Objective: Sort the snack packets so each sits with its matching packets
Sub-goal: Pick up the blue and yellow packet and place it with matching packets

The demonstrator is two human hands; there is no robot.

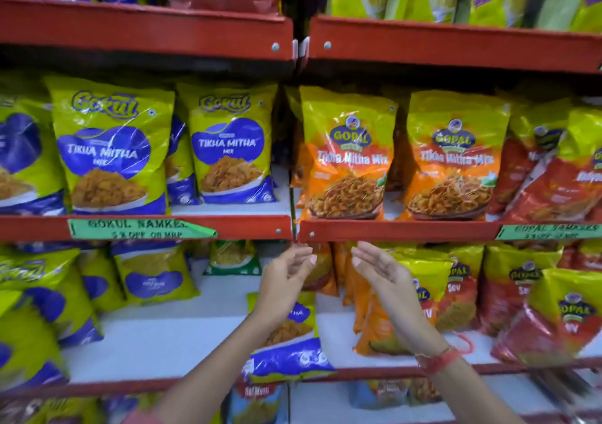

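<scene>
I take the red shelf lip (391, 230) under the middle row as my reference. Directly below its near-centre joint, my left hand (286, 280) and right hand (381, 277) are raised side by side, palms turned toward each other, fingers loosely spread; both are empty and touch no packet. A red thread band (438, 360) sits on the right wrist. Above the lip to the left stand two yellow-and-blue Gokul Tikha Mitha packets (110, 150), upright and facing out, with more of the same kind behind and beside them. Above the lip to the right stand two yellow-and-orange Gopal Tikha Mitha Mix packets (347, 156), also upright; further right are red Gopal packets (553, 176), leaning. Below the lip, behind my left forearm, one blue Gokul packet (290, 342) stands at the front edge of the lower white shelf (169, 342), right at the divide between the two bays and just beside orange packets (374, 332) on its right. Further right on that lower shelf are red Gopal Sev packets (521, 293). A green handwritten label (140, 228) is fixed to the lip at left; a second green tag (550, 231) at far right is too blurred to read fully.
</scene>
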